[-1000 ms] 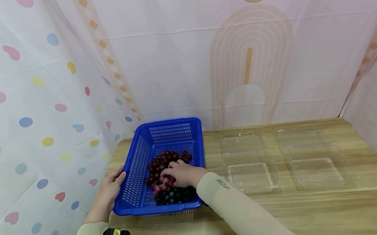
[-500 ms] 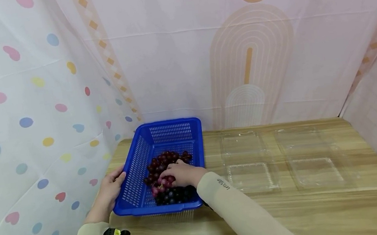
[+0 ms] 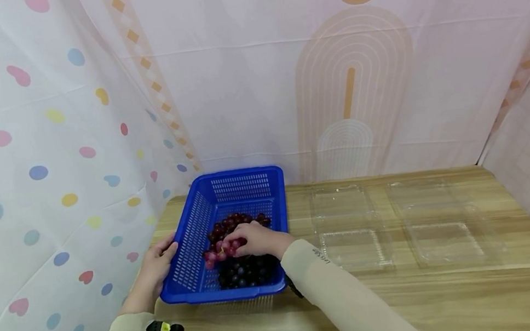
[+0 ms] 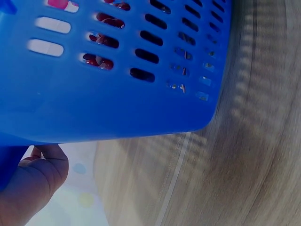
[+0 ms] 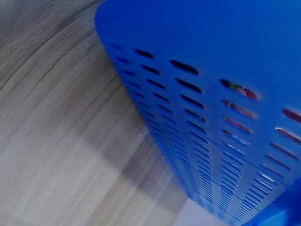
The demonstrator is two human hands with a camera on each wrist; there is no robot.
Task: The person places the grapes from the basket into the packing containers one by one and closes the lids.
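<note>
A blue plastic basket [image 3: 222, 294] stands at the left of the table, with grapes in its near half. My left hand [image 3: 155, 266] grips the basket's left rim; in the left wrist view, part of that hand [image 4: 37, 183] shows beside the blue wall [image 4: 113, 113]. Inside the basket, my right hand [image 3: 260, 239] holds a bunch of pinkish-red grapes [image 3: 220, 254] by its right end. Dark red grapes [image 3: 225, 225] lie behind it and black grapes [image 3: 240, 275] in front. In the right wrist view only the basket's slotted side [image 5: 188, 89] shows; the hand is hidden.
Two clear plastic containers, one nearer [image 3: 321, 245] and one farther right [image 3: 412, 238], lie with lids folded back on the wooden table [image 3: 352, 309]. Patterned cloth [image 3: 246, 96] hangs behind and at both sides.
My right hand has lifted slightly, and the pinkish-red bunch has come up and left with it, uncovering more of the black grapes. The left hand stays on the rim.
</note>
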